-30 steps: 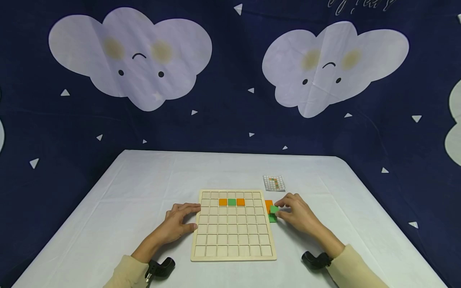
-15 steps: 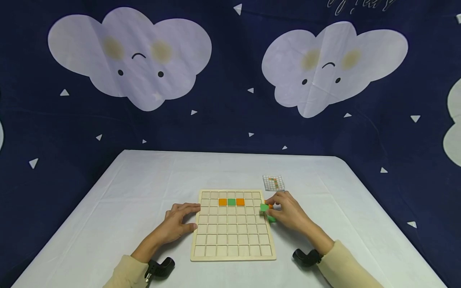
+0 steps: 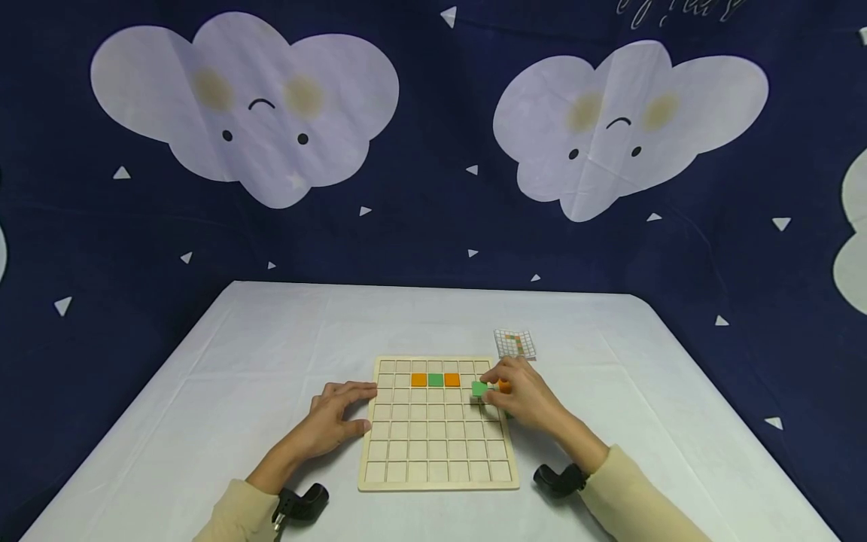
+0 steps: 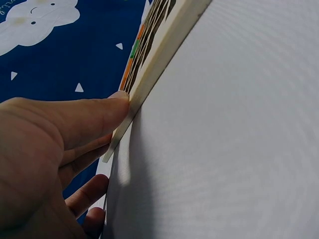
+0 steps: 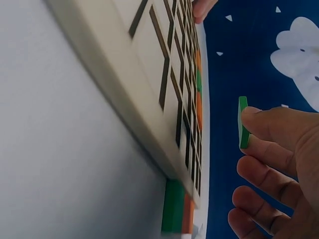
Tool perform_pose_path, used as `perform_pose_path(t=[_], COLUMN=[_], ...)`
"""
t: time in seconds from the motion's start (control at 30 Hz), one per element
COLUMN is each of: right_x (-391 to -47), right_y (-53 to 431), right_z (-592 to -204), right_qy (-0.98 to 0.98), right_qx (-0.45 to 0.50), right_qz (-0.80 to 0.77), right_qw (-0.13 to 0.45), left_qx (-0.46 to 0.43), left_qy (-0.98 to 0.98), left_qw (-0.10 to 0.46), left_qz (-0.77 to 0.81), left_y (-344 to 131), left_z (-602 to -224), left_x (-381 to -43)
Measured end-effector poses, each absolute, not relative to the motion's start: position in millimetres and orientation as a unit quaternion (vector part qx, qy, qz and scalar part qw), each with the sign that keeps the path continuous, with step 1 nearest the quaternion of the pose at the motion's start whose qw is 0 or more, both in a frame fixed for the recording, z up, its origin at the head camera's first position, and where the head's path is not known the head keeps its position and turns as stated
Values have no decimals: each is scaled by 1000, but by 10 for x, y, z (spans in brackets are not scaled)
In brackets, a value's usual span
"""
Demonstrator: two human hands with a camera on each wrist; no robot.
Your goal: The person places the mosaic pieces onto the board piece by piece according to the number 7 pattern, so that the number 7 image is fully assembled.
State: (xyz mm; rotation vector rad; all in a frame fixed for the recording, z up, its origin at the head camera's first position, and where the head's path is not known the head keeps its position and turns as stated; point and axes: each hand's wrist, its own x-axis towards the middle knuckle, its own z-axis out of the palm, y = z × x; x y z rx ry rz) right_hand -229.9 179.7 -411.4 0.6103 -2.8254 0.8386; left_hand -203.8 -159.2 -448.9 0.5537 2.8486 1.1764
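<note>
A wooden grid board [image 3: 436, 433] lies on the white table. In one of its upper rows sit an orange tile [image 3: 419, 380], a green tile [image 3: 436, 380] and another orange tile [image 3: 451, 380], side by side. My left hand [image 3: 332, 418] rests against the board's left edge, its thumb and fingertips touching the rim with the fingers extended. Between thumb and index finger, my right hand [image 3: 531, 395] pinches a loose green square tile [image 5: 243, 122]. That tile is raised over the upper right part of the grid, and the right wrist view shows it clear of the board.
Spare tiles lie by the board's right edge, a green one [image 5: 174, 206] and an orange one [image 3: 504, 386], mostly behind my right hand in the head view. Beyond them is a small pattern card [image 3: 515, 344]. A dark blue cloud-print cloth [image 3: 433, 226] hangs behind the table.
My right hand has carried the green tile leftward from the spare tiles beside the board to over the grid. The left hand has stayed at the board's edge.
</note>
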Motion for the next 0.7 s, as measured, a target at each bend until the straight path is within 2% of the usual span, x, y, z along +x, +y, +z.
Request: perform_pose_path(t=[0.47,0.7], right_x=[-2353,-2378], right_y=[1637,1561], right_z=[-4137,-4129], right_qy=[-929,-929], right_qx=[226,225], right_qz=[284,286], right_qw=[74,56], left_qx=[181,180], left_qy=[910,909], left_qw=[5,5], left_qz=[374,376], left_y=[-1592,-1597], left_z=[-4476,-4475], left_x=[-2036,-2041])
